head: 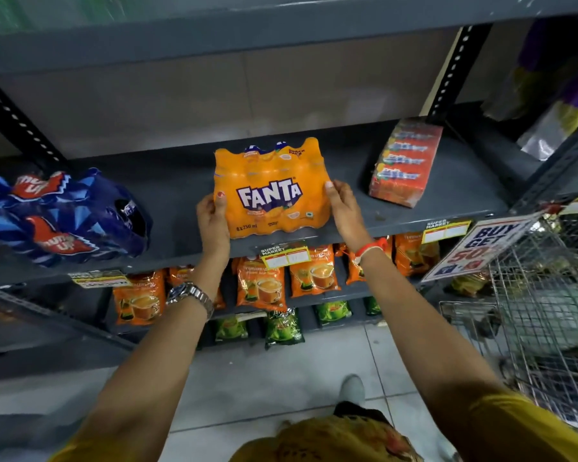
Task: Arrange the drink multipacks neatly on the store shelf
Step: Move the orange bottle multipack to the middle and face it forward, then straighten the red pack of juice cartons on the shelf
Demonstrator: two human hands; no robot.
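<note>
An orange Fanta multipack [270, 188] stands on the grey metal shelf [181, 181], near its front edge in the middle. My left hand [212, 215] grips the pack's lower left side and my right hand [344, 208] grips its lower right side. A blue Thums Up multipack [64, 215] lies tilted on the same shelf at the far left. A red carton multipack [401, 161] leans at the right end of the shelf.
Orange tea pouches [260, 288] and green pouches [282, 328] fill the lower shelves. A wire basket [544, 295] with a promotion sign [481, 245] stands to the right. Another shelf board [214, 31] runs overhead. Price labels [284, 256] hang on the shelf edge.
</note>
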